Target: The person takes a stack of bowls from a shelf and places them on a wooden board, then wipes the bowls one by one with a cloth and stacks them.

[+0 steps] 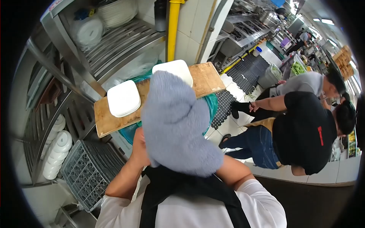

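A fluffy grey-blue towel [175, 121] hangs bunched in front of my chest. At its left edge is my left hand [140, 141], closed on the cloth, with most of its fingers hidden. My right forearm [235, 170] runs in under the towel's lower right side, and the cloth covers that hand. Beyond the towel lies a wooden board [207, 79]. A stack of white square plates [124, 98] rests on the board's left part. More white square plates [173, 69] sit farther back, partly covered by the towel.
Green plastic [210, 106] shows under the board. Metal shelving [125, 38] with dishes stands at upper left. Grey dish racks [89, 174] and stacked white bowls [59, 152] are at left. Two co-workers stand at right, one in a black shirt [304, 133]. A yellow pipe [173, 30] rises behind.
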### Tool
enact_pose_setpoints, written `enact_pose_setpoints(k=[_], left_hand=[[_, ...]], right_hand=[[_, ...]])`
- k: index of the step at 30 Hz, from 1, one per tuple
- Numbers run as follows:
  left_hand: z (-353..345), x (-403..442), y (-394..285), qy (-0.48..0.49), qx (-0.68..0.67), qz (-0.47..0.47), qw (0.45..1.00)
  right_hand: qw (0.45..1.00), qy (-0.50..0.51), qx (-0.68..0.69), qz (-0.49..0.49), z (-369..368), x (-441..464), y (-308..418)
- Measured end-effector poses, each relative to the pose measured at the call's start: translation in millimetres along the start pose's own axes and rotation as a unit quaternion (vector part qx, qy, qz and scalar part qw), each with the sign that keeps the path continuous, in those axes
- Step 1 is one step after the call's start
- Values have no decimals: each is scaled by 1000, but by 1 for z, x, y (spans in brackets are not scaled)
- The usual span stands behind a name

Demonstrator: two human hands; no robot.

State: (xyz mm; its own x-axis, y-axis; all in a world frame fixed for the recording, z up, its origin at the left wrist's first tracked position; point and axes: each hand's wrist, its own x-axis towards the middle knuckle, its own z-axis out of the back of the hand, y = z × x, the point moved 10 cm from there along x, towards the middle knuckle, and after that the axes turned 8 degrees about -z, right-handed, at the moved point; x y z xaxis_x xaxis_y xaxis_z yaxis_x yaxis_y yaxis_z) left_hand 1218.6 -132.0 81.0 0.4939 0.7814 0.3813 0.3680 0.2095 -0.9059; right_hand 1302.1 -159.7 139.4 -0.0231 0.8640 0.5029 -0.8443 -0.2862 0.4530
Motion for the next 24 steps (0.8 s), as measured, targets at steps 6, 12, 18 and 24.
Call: enact_pose_setpoints(k=[6, 12, 18, 24], left_hand=[[-14, -16, 23, 140, -45, 103, 984], [-6, 2, 12, -30, -341, 52, 938], [5, 19, 16, -113, -292, 25, 949], [-15, 2, 12, 8, 20, 37, 999]], right_hand=[[976, 189, 96, -55, 19, 31, -30], [989, 91, 97, -72, 22, 16, -48], [994, -58, 61, -67, 2, -12, -28], [992, -57, 98, -48, 9, -11, -38]])
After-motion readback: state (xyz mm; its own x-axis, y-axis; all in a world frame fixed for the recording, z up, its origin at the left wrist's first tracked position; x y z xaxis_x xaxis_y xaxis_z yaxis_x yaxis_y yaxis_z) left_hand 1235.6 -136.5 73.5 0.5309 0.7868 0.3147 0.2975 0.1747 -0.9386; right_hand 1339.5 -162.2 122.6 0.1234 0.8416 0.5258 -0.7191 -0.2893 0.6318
